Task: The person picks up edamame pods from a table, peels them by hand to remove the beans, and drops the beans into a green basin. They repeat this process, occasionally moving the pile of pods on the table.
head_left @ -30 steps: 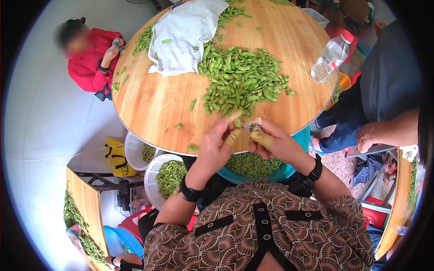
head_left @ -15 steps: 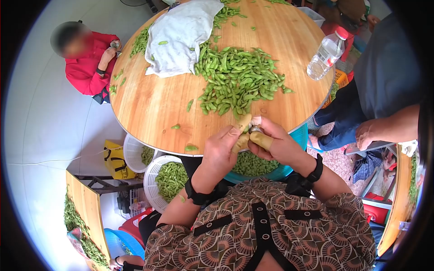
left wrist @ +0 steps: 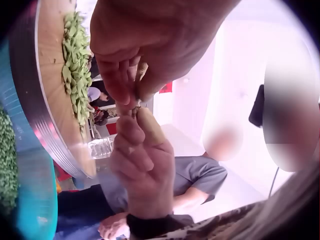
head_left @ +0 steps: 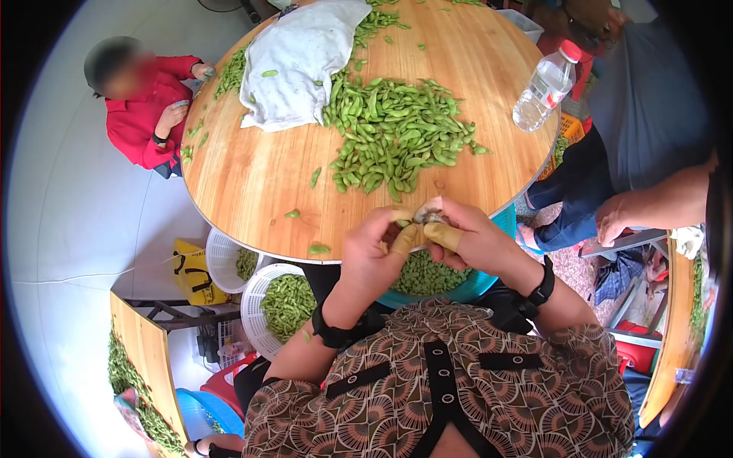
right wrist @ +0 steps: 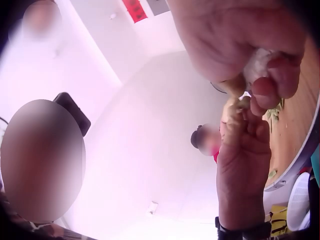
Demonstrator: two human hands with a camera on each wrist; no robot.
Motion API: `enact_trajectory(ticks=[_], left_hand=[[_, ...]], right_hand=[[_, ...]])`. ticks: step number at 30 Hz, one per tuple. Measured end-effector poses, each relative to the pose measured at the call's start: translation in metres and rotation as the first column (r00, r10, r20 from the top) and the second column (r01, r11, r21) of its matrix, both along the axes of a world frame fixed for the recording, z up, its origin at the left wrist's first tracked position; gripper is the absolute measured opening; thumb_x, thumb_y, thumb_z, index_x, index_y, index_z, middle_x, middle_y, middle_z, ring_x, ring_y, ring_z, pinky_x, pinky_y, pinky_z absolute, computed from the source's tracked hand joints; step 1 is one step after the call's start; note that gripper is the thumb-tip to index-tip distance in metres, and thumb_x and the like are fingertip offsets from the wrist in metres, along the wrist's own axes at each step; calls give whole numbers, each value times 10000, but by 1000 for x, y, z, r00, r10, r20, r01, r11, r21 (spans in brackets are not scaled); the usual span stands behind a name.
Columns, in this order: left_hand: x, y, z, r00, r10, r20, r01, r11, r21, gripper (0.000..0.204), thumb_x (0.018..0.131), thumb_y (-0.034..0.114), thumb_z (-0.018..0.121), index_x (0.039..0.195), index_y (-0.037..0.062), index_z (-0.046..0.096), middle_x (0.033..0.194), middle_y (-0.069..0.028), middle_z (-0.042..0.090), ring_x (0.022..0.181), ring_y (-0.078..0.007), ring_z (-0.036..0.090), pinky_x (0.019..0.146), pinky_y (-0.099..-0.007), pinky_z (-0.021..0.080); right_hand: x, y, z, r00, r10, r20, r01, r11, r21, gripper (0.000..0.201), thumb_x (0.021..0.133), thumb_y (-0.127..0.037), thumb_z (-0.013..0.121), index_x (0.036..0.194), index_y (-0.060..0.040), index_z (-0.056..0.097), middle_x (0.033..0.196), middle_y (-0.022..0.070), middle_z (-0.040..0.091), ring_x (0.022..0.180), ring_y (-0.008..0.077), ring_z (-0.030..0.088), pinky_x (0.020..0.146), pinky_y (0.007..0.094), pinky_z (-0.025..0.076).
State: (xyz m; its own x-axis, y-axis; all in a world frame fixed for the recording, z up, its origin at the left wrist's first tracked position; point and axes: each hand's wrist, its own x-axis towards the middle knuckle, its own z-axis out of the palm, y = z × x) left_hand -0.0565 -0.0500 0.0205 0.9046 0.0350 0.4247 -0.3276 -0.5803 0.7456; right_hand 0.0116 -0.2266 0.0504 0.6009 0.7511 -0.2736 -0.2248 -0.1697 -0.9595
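Over the table's near edge, the left hand (head_left: 372,250) pinches a green pod (head_left: 403,223) between thumb and index finger, both in yellowish finger covers. Touching its fingertips is the right hand (head_left: 475,238), whose curled fingers grip a small shiny object (head_left: 432,217); its thumb wears a yellow cover. The right wrist view shows the two hands' fingertips meeting around a small greenish piece (right wrist: 244,102). A pile of green pods (head_left: 405,133) lies on the wooden table (head_left: 259,191) beyond the hands. Under them, a teal basin (head_left: 500,223) holds shelled beans (head_left: 429,275).
A white cloth (head_left: 301,69) covers part of the table at the left. A water bottle (head_left: 546,88) stands at the right edge. White baskets (head_left: 252,324) of pods are below left. A person in red (head_left: 149,114) sits left; another in dark clothes (head_left: 641,107) is at right.
The left hand's fingers have come from the pile's near edge to the right hand and now hold a pod there. The person in red has moved their hands apart.
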Motion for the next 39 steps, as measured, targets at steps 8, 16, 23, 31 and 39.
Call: enact_trajectory(ticks=[8, 16, 23, 31, 39], left_hand=[[4, 2, 0, 988, -4, 156, 20, 994, -106, 212, 812, -26, 665, 1019, 14, 644, 892, -117, 618, 811, -203, 618, 659, -303, 497], [3, 8, -14, 944, -26, 329, -54, 972, 230, 248, 858, -8, 585, 1101, 30, 617, 775, -135, 581, 621, -284, 567, 562, -336, 469], [0, 0, -5, 987, -112, -111, 68, 939, -338, 278, 974, 94, 479, 1228, 30, 571, 661, -31, 494, 574, -90, 476, 529, -242, 405], [-3, 2, 1, 968, -130, 216, 112, 989, 92, 310, 992, 125, 467, 1271, 11, 538, 646, 42, 467, 554, -43, 411, 502, -193, 338], [0, 1, -9, 950, -217, -225, 46, 810, -585, 279, 907, 70, 612, 1184, 49, 587, 704, -14, 559, 591, -103, 533, 490, -215, 410]], right_hand=[[-3, -1, -16, 910, -6, -415, 113, 965, 236, 223, 997, -207, 440, 1188, -93, 464, 713, 54, 558, 440, 81, 390, 414, 216, 299], [-5, -1, -8, 914, -20, -405, 124, 965, 231, 260, 999, -219, 439, 1230, -103, 452, 737, 69, 567, 454, 89, 405, 419, 210, 306], [-11, 2, -12, 953, -19, -303, 106, 956, 273, 263, 1014, -199, 404, 1261, -113, 429, 740, 68, 564, 466, 80, 406, 422, 209, 313], [-11, -6, 0, 947, 71, -313, 26, 955, 296, 232, 999, -201, 435, 1216, -123, 461, 703, 20, 536, 413, 59, 376, 368, 198, 278], [1, -2, -29, 740, 164, -652, 160, 899, 408, 218, 973, -222, 469, 1156, -105, 484, 679, 40, 548, 380, 85, 383, 342, 213, 272]])
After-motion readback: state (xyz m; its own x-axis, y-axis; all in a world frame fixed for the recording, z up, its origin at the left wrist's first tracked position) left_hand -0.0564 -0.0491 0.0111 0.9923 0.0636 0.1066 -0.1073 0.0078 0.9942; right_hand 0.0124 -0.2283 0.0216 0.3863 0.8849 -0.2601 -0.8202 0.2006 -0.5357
